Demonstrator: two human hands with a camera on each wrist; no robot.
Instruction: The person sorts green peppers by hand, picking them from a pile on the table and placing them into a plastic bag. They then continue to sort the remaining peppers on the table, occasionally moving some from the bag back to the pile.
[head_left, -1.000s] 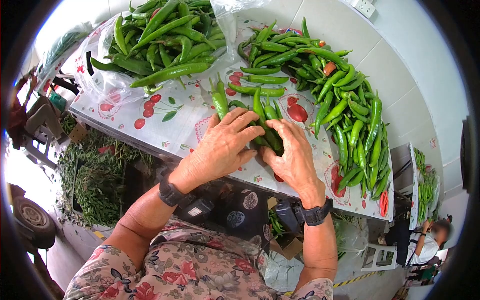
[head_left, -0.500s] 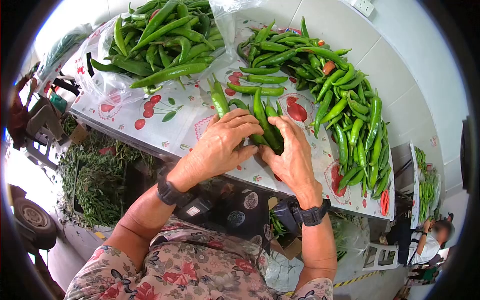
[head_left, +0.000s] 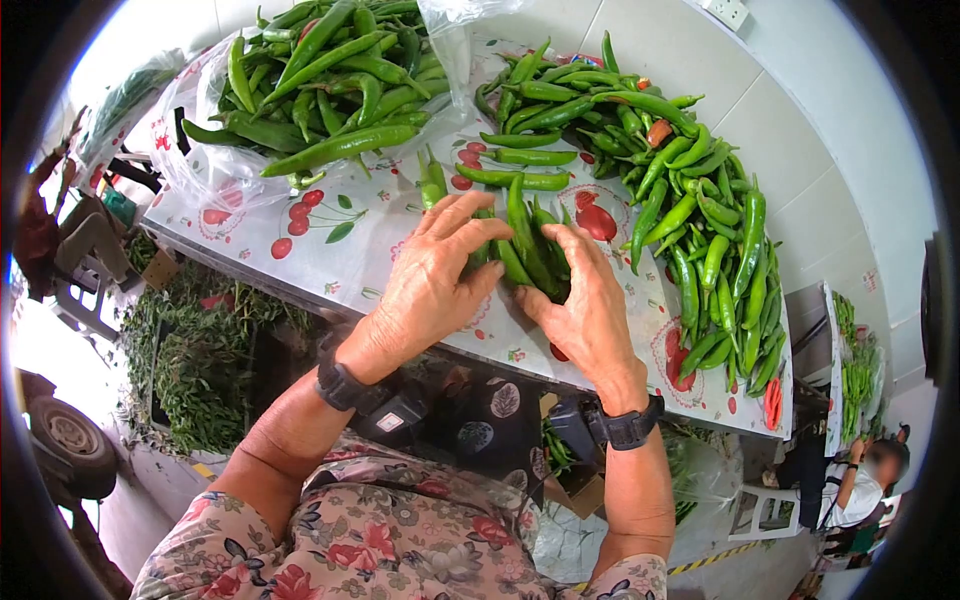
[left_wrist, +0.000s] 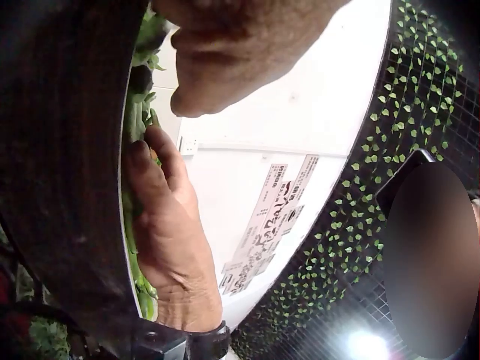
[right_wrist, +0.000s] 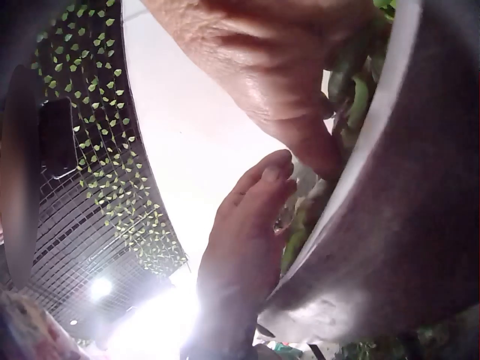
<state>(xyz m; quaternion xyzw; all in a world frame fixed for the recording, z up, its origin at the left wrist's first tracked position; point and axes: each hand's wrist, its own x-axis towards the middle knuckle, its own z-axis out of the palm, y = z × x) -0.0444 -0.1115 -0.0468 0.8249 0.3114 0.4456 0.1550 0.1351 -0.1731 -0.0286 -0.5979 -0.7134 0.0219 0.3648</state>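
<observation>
Smooth, glossy green skins and long, tapering pods mark the small bunch of green peppers (head_left: pixel 530 240) near the centre of the frame, resting on a table (head_left: pixel 370 240) whose slick covering is printed with red fruit and pink scalloped hearts. The pods are slightly bent, with thin green stems pointing towards the top of the frame. The left hand (head_left: pixel 430 270) curls its fingers over the bunch's left side, thumb inward; the right hand (head_left: pixel 590 315) clasps the other side between bent fingers and thumb. The 2 hands are apart, with peppers between them, though how firmly the covered fingertips press is hard to tell.

Just above, 3 loose green peppers (head_left: pixel 512 180) lie crosswise. At upper left, a thin, crinkled clear plastic bag (head_left: pixel 200 165) gapes around a pile of larger peppers (head_left: pixel 340 80) (1 shows a bit of red). A long heap of peppers (head_left: pixel 720 240) curves down the right side of the table, with a few slim red peppers (head_left: pixel 773 403) near its lower end. At lower left, a dark crate (head_left: pixel 153 375) bears matted leafy greens (head_left: pixel 200 385); a brown cardboard box (head_left: pixel 585 495) sits at lower centre, below the table.
</observation>
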